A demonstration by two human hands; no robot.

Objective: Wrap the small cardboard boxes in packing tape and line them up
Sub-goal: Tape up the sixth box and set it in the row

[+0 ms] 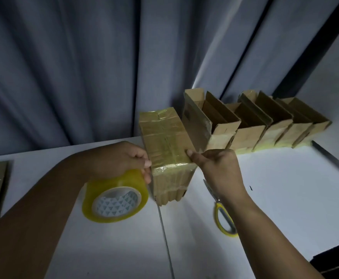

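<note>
Box: the taped box [164, 141] stands on the white table [285, 188], between both hands.
Left: the left hand [122, 158] grips the tape roll [114, 196] against the box's left side.
Right: the right hand [219, 168] has its thumb on top and fingers curled at the edge, seemingly pinching.
Row: open boxes [249, 133] are lined up behind, to the right.
Scissors: the scissors [223, 216] lie under the right wrist.

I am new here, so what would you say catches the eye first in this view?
A tape-wrapped box stands in the centre, the right hand pinching its right edge. The left hand grips a yellow tape roll beside it; a row of open boxes lines the back right.
</note>
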